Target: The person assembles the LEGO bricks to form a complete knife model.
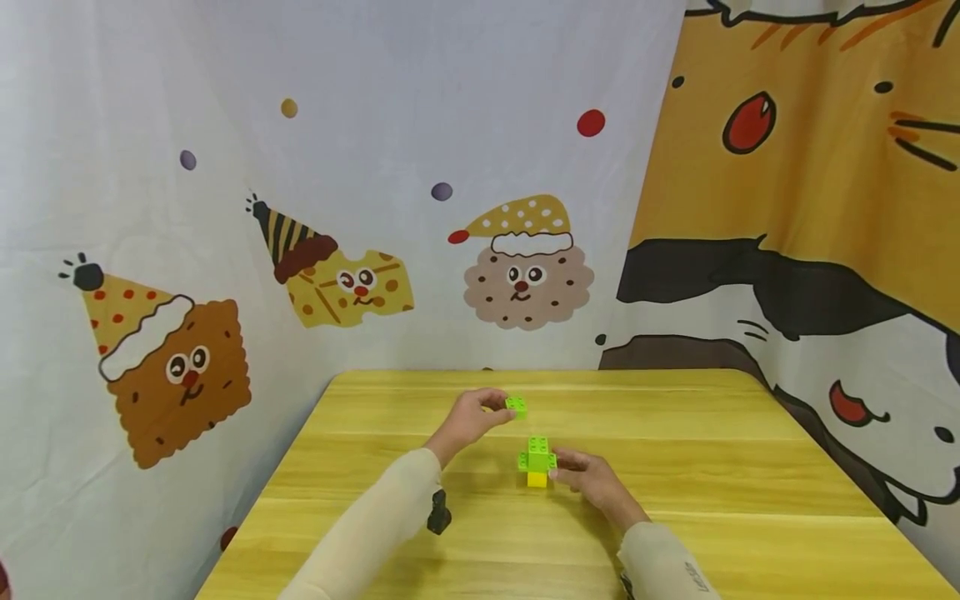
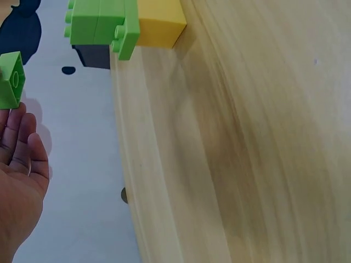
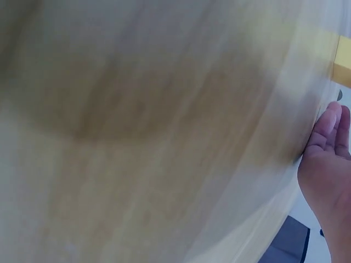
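Note:
In the head view, a small stack of toy building bricks (image 1: 537, 457) stands upright on the table, with green bricks above a yellow brick (image 1: 537, 479). A green piece juts out at either side of the stack. My right hand (image 1: 596, 483) grips the right-hand jutting piece between thumb and fingers. Up and to the left of the stack, my left hand (image 1: 476, 414) pinches a loose green brick (image 1: 516, 407), held apart from the stack. The left wrist view shows this brick's hollow underside (image 2: 15, 79) above the fingers. Only the yellow brick's edge (image 3: 343, 61) shows in the right wrist view.
The wooden table (image 1: 360, 417) carries the stack near its middle. Behind its far edge hangs a white cloth (image 1: 435, 75) printed with cartoon figures. A black wrist device (image 1: 438, 512) sits by the left sleeve.

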`<state>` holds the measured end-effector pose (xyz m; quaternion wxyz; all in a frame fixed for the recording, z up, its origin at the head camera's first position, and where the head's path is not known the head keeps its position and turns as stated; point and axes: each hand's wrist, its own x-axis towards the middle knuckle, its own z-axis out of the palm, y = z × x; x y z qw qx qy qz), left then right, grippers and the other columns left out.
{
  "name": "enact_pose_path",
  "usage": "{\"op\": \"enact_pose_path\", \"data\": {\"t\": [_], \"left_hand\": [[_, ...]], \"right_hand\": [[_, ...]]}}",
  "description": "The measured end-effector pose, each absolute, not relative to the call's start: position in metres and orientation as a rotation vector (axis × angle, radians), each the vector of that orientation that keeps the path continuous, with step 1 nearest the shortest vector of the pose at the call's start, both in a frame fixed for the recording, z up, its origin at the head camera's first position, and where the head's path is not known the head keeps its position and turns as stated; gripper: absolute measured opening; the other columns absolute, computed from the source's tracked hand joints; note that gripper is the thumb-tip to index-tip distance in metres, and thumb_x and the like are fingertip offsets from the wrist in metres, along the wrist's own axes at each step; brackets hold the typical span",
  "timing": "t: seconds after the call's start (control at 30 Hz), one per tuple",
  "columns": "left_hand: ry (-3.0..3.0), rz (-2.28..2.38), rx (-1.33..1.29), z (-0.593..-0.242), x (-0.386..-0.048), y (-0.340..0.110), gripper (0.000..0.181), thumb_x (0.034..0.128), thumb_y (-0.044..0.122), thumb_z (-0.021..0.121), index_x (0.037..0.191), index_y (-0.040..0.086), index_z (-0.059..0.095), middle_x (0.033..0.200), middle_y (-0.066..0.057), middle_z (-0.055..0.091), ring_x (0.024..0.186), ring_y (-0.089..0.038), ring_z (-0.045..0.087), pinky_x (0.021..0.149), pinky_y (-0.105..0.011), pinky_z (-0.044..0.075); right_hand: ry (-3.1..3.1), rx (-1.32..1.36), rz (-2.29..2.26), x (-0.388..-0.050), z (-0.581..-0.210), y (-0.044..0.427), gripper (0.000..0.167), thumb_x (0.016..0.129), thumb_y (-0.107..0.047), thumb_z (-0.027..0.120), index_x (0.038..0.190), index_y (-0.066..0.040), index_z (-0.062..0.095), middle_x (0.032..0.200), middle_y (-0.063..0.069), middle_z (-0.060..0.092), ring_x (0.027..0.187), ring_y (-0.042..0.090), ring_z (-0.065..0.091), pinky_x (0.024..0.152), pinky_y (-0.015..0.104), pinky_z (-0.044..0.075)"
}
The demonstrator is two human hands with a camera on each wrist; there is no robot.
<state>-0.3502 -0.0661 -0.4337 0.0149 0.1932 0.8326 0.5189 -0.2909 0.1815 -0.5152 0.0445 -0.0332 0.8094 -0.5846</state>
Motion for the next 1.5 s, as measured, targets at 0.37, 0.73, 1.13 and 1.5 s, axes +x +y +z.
{"op": "enact_pose_path", "data": {"t": [0.37, 0.73, 1.13, 1.5], "left_hand": [[2.572, 1.589, 0.622, -0.438, -0.344, -0.061, 0.029, 0.0921, 0.039, 0.072, 0.114, 0.021, 0.07, 0.102, 0.007, 0.065, 0.101, -0.018, 0.058, 0.085, -0.042, 0.05], [2.512, 1.623, 0.61, -0.442, -0.342, -0.056, 0.026, 0.0926, 0.033, 0.072, 0.114, 0.019, 0.07, 0.102, 0.004, 0.065, 0.104, -0.026, 0.058, 0.085, -0.043, 0.05], [2.489, 1.584, 0.656, -0.451, -0.337, -0.052, 0.024, 0.0913, 0.037, 0.073, 0.112, 0.024, 0.072, 0.101, 0.006, 0.065, 0.1, -0.023, 0.058, 0.077, -0.037, 0.048], [2.458, 1.621, 0.658, -0.462, -0.333, -0.046, 0.025, 0.0907, 0.031, 0.075, 0.113, 0.02, 0.073, 0.105, 0.005, 0.065, 0.103, -0.026, 0.057, 0.078, -0.04, 0.051]], "right_hand": [[2.446, -0.093, -1.883, -0.292, -0.517, 0.177, 0.05, 0.087, -0.015, 0.077, 0.131, 0.003, 0.061, 0.122, 0.016, 0.066, 0.113, 0.032, 0.061, 0.098, 0.053, 0.045], [2.414, -0.054, -1.896, -0.29, -0.52, 0.176, 0.043, 0.088, -0.018, 0.077, 0.127, -0.003, 0.066, 0.122, 0.012, 0.067, 0.115, 0.031, 0.06, 0.1, 0.054, 0.042], [2.401, -0.06, -1.856, -0.292, -0.522, 0.179, 0.044, 0.089, -0.025, 0.076, 0.127, -0.005, 0.067, 0.124, 0.012, 0.066, 0.118, 0.032, 0.057, 0.101, 0.057, 0.039], [2.407, -0.035, -1.86, -0.293, -0.522, 0.178, 0.042, 0.088, -0.023, 0.077, 0.126, -0.005, 0.068, 0.123, 0.013, 0.066, 0.118, 0.033, 0.058, 0.099, 0.057, 0.041]]}}
